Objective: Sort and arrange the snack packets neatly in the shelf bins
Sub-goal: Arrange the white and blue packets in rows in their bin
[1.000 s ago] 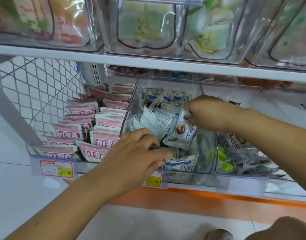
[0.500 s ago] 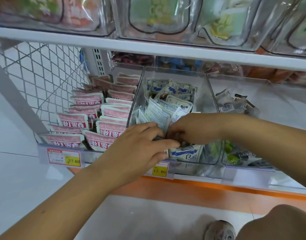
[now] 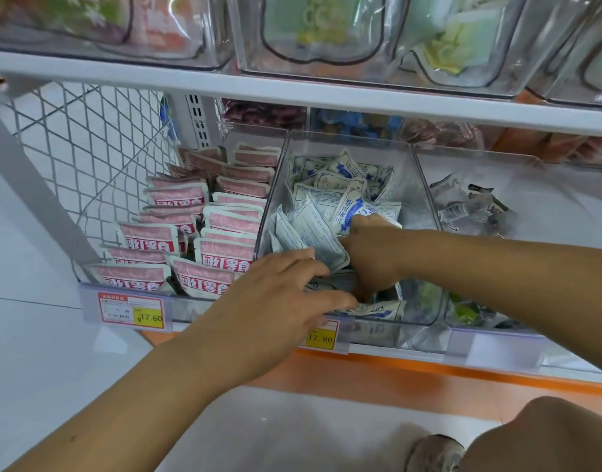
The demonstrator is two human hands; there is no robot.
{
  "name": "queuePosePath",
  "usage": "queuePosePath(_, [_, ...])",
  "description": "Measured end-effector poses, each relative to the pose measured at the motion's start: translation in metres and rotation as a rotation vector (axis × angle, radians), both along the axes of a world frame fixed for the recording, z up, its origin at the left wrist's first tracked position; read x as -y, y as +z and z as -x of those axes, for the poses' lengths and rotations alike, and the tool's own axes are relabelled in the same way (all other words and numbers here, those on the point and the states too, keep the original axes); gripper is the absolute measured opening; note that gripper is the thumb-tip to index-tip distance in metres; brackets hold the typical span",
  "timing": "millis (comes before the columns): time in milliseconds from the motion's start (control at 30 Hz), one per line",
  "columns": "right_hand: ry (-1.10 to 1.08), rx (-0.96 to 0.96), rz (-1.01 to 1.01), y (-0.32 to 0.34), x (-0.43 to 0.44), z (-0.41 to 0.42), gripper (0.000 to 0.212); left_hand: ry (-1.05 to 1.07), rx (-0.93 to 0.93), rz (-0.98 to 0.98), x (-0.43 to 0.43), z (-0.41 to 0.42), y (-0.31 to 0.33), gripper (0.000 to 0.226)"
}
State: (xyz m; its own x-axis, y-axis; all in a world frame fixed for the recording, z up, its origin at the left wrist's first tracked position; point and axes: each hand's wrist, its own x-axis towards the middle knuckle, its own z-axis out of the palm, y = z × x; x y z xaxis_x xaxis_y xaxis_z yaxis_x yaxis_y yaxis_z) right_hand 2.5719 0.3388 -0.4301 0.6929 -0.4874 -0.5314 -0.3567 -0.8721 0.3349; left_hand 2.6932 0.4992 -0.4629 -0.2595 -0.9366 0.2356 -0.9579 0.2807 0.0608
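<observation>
The white-and-blue packets [image 3: 327,185] fill the middle bin [image 3: 350,137] on the lower shelf. Those at the back lie jumbled and those nearer the front stand on edge. The left hand [image 3: 275,301] lies over the bin's front edge with its fingers straight and spread, fingertips resting on the front packets. The right hand [image 3: 371,260] reaches down into the same bin among the upright packets. Its fingers are buried there, so I cannot tell whether they grasp one. The left bin [image 3: 255,134] holds pink packets [image 3: 221,253] standing in neat rows. The right bin [image 3: 548,185] holds a few clear packets [image 3: 470,202], loosely heaped. Price tags [image 3: 132,310] hang on the shelf's front rail. Clear upper bins [image 3: 361,35] above hold larger pouches.
</observation>
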Motion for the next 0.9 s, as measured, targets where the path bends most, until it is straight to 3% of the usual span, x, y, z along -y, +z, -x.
queuePosePath(167, [0.053, -0.046, 0.056, -0.002, 0.001, -0.004, 0.055, 0.009, 0.014, 0.019, -0.001, 0.001, 0.001, 0.038])
queuePosePath(300, [0.009, 0.158, -0.022, 0.001, 0.013, -0.005, 0.055, -0.005, 0.004, 0.015, -0.001, 0.001, -0.003, 0.036])
queuePosePath(433, [-0.097, 0.364, -0.133, 0.014, 0.020, 0.001, 0.032, -0.001, 0.018, 0.031, -0.003, 0.003, -0.002, 0.037])
queuePosePath(500, [-0.145, 0.470, -0.192, 0.019, 0.025, 0.007, 0.032, 0.006, 0.032, 0.035, -0.004, 0.003, -0.001, 0.038])
queuePosePath(667, [-0.183, 0.680, -0.186, 0.036, 0.041, 0.018, 0.027, 0.021, 0.021, 0.031, -0.003, 0.003, -0.001, 0.038])
queuePosePath(900, [-0.167, 0.670, -0.130, 0.036, 0.035, 0.019, 0.032, 0.042, 0.003, 0.013, -0.006, 0.008, -0.001, 0.038])
